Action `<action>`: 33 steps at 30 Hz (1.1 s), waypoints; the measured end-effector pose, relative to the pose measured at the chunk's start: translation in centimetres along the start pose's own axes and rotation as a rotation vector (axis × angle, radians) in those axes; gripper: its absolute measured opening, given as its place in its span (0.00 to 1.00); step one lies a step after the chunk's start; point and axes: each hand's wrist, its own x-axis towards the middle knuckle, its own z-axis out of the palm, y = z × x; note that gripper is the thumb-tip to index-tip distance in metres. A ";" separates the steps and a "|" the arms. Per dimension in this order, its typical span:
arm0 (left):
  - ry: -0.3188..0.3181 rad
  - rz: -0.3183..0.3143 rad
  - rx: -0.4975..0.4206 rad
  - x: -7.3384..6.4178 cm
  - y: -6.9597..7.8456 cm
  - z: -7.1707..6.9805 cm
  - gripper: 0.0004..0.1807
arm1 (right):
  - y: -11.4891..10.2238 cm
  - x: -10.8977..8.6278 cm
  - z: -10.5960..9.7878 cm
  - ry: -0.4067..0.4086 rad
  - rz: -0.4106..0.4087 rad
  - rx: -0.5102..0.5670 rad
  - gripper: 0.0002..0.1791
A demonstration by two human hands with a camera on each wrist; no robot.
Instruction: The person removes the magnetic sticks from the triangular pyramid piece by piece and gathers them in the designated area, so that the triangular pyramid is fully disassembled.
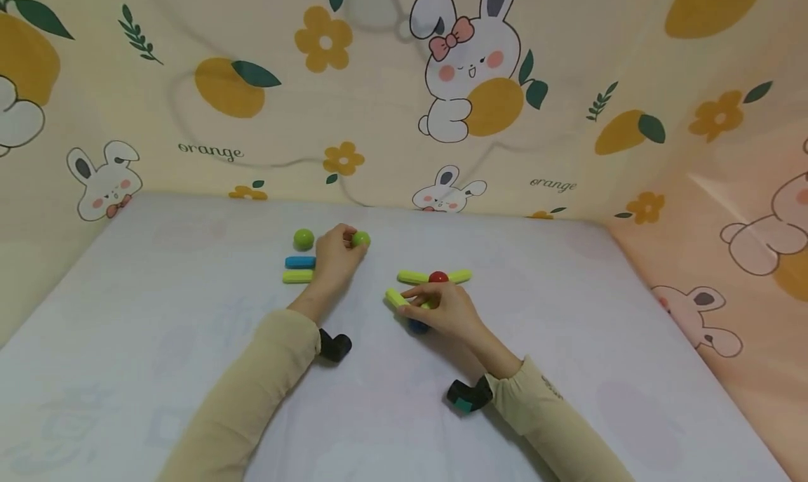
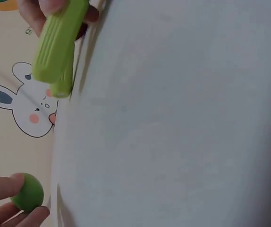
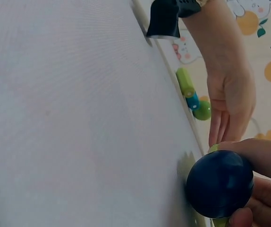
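My left hand pinches a green ball between thumb and fingers, just above the table; the left wrist view shows that same ball. To the right, my right hand grips a ridged yellow-green stick, whose end points left. At that hand a dark blue ball sits against the stick, and how they join is hidden. Just beyond the right hand, a red ball lies between two yellow-green sticks, apparently joined to them.
Beside the left hand are another green ball, a blue stick and a yellow-green stick, partly covered by the hand. Everything rests on a white-covered table. A patterned cloth rises behind it. Black wrist devices hang at both cuffs.
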 end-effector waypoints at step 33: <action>-0.109 0.041 0.189 -1.5 0.4 -1.1 0.34 | 1.2 -0.2 -1.5 -0.211 -0.207 -0.026 0.25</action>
